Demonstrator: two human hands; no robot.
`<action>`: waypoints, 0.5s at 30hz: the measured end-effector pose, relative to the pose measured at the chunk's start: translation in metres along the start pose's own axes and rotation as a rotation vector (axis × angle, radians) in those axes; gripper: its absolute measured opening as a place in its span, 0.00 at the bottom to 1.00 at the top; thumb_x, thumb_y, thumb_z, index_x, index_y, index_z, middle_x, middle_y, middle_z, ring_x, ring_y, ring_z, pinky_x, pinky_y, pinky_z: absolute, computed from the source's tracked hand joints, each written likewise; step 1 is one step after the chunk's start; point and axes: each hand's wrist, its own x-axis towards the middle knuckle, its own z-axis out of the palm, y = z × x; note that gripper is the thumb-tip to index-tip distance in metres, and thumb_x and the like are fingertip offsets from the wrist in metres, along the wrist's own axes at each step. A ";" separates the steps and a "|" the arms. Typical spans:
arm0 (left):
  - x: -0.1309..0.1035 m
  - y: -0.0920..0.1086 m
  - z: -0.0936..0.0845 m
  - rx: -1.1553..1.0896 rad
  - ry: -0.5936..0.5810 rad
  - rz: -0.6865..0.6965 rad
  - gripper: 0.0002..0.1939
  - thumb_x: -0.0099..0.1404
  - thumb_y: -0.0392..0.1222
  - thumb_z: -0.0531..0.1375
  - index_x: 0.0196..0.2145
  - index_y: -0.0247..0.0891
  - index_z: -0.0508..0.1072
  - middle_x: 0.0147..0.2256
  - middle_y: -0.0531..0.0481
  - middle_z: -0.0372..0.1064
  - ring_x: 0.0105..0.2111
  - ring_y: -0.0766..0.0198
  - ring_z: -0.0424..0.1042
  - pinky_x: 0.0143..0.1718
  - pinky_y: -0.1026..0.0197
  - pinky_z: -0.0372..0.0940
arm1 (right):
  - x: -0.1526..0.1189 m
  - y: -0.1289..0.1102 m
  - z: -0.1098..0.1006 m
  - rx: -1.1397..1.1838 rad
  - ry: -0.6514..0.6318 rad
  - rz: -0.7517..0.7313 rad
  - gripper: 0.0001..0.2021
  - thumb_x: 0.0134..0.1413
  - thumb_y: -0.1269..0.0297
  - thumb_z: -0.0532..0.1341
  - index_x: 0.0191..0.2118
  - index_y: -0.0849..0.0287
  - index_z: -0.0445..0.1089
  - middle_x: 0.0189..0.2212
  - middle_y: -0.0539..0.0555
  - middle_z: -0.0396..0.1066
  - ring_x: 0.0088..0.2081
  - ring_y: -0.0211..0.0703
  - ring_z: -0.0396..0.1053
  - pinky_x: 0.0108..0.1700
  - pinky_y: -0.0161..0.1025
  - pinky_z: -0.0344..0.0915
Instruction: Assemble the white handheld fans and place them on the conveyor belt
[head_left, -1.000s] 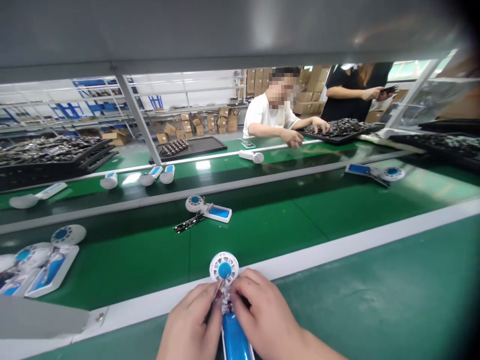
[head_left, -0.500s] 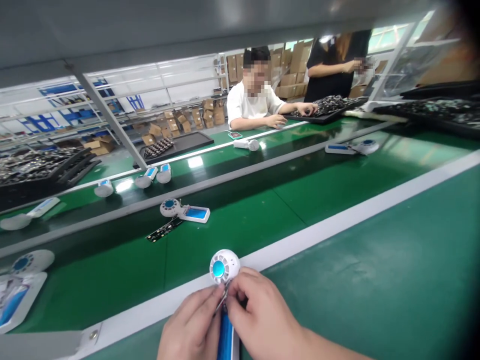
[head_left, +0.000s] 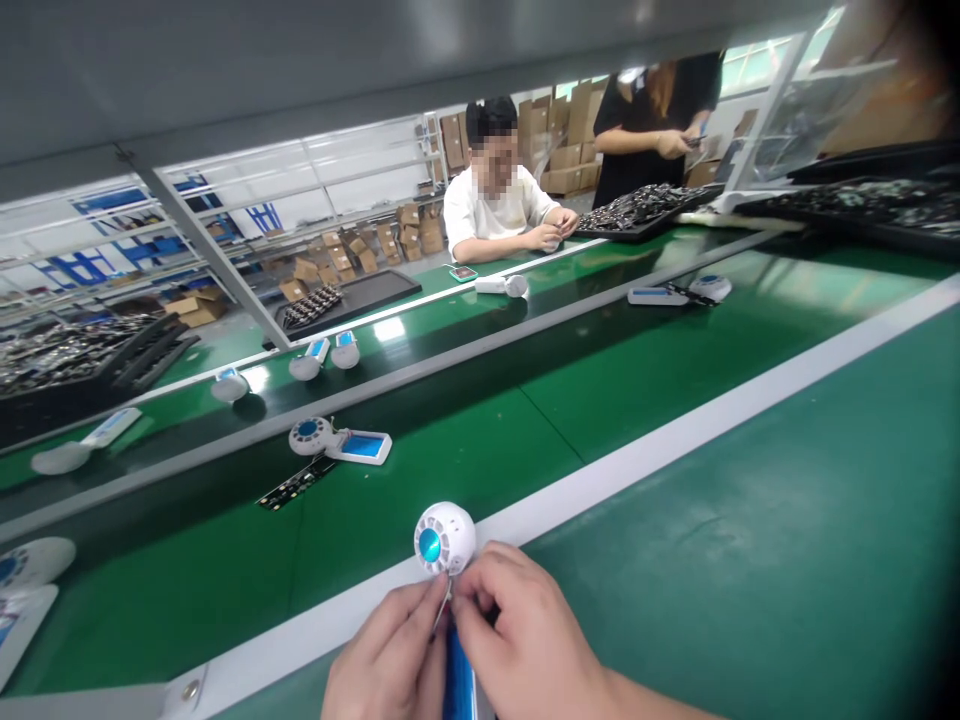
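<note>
Between both hands (head_left: 454, 610) sits the white fan (head_left: 445, 538).

No readable text, labels or numbers on anything.

White fan unit (head_left: 445, 538) (blue-centred head, blue-lined handle) tilts above the white rail (head_left: 592, 492).

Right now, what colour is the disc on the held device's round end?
The disc is shiny blue, in a white round end; head camera, the only view.
</note>
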 end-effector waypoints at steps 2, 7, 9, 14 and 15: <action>0.001 0.002 0.000 -0.049 -0.004 -0.017 0.17 0.67 0.29 0.53 0.52 0.35 0.72 0.40 0.41 0.76 0.37 0.62 0.79 0.37 0.67 0.75 | -0.002 0.002 0.001 -0.001 0.020 -0.051 0.08 0.52 0.75 0.55 0.24 0.58 0.63 0.24 0.50 0.65 0.30 0.41 0.65 0.33 0.35 0.59; 0.005 0.005 -0.003 -0.189 -0.017 -0.037 0.19 0.65 0.27 0.54 0.51 0.39 0.73 0.37 0.44 0.76 0.33 0.63 0.78 0.34 0.67 0.75 | -0.002 0.002 0.000 -0.010 -0.002 -0.087 0.09 0.54 0.75 0.54 0.25 0.58 0.64 0.24 0.50 0.65 0.30 0.40 0.65 0.33 0.35 0.59; 0.008 0.005 -0.005 -0.274 -0.025 -0.061 0.19 0.65 0.27 0.55 0.51 0.40 0.74 0.36 0.45 0.75 0.33 0.64 0.77 0.34 0.67 0.74 | 0.000 0.002 -0.001 -0.016 -0.021 -0.051 0.09 0.54 0.75 0.55 0.25 0.58 0.65 0.25 0.50 0.66 0.30 0.40 0.66 0.33 0.35 0.60; 0.022 0.007 -0.001 -0.507 -0.052 -0.322 0.11 0.64 0.32 0.58 0.40 0.40 0.80 0.32 0.47 0.74 0.32 0.64 0.76 0.33 0.66 0.73 | 0.009 0.007 -0.003 0.036 -0.056 0.051 0.10 0.56 0.73 0.56 0.27 0.58 0.70 0.28 0.52 0.69 0.32 0.42 0.69 0.35 0.37 0.65; 0.028 0.006 0.002 -0.526 -0.045 -0.424 0.09 0.63 0.33 0.59 0.37 0.39 0.80 0.31 0.48 0.75 0.31 0.63 0.76 0.33 0.65 0.73 | 0.010 0.010 -0.003 0.062 -0.057 0.048 0.10 0.58 0.70 0.56 0.28 0.57 0.71 0.29 0.52 0.70 0.33 0.43 0.70 0.36 0.37 0.66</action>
